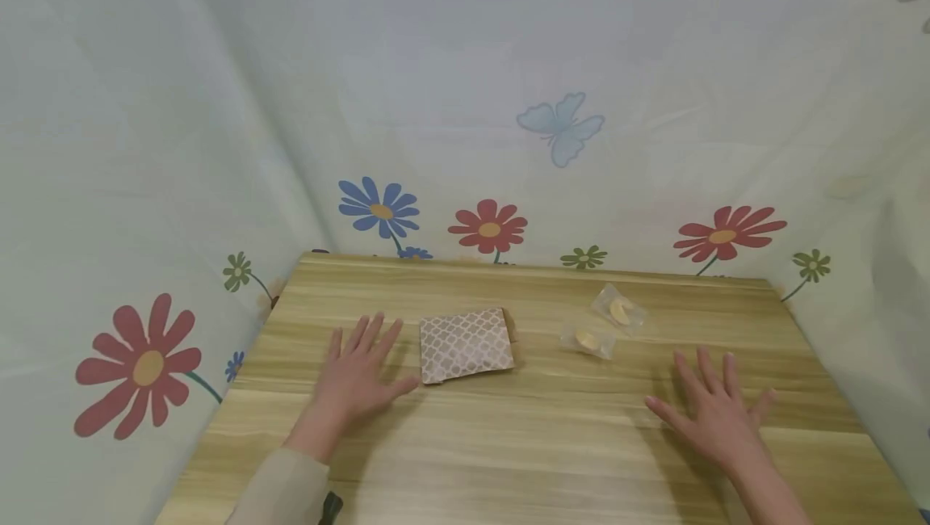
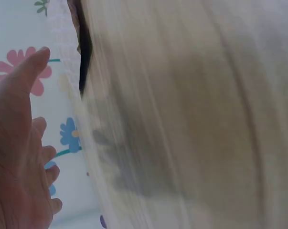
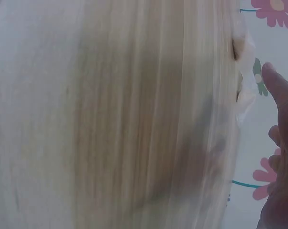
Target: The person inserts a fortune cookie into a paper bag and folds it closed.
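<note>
Nearest us, a pale sleeve [image 1: 279,489] covers the forearm behind our left hand [image 1: 352,384], which is released, fingers spread over the wood-grained tabletop [image 1: 523,444]. Its thumb points to the near left corner of a patterned packet [image 1: 465,347], just beside it, lying flat. Our right hand [image 1: 719,424] is released too, fingers fanned. Between it and the packet, somewhat farther back, we see two small clear sachets [image 1: 620,312] with yellowish pieces inside. A flower-printed backdrop [image 1: 436,65] rises behind.
</note>
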`<action>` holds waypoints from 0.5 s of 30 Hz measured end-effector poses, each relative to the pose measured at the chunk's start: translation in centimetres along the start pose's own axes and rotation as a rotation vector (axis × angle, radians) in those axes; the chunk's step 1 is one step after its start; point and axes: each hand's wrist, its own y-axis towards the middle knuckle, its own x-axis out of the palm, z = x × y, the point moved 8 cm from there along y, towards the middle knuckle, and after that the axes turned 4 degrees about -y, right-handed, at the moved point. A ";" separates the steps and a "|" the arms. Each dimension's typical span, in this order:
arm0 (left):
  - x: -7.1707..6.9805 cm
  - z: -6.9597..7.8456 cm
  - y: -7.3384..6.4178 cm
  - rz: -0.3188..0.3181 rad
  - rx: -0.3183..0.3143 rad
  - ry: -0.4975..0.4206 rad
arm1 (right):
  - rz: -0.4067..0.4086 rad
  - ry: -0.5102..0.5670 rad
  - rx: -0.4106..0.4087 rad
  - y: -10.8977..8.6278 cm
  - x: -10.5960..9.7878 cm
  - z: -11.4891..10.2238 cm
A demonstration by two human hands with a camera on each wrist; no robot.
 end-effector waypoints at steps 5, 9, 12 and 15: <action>-0.2 1.2 2.1 -0.031 0.049 0.001 | -0.012 0.008 -0.011 0.4 -0.1 -1.1; -0.1 2.3 3.8 -0.069 0.081 0.003 | -0.031 0.016 -0.021 0.7 -0.1 -1.8; 0.0 3.2 5.1 -0.097 0.103 0.001 | -0.028 0.015 -0.033 0.8 0.0 -2.2; 0.2 4.1 6.1 -0.128 0.121 0.008 | -0.019 0.019 -0.047 0.9 0.0 -2.6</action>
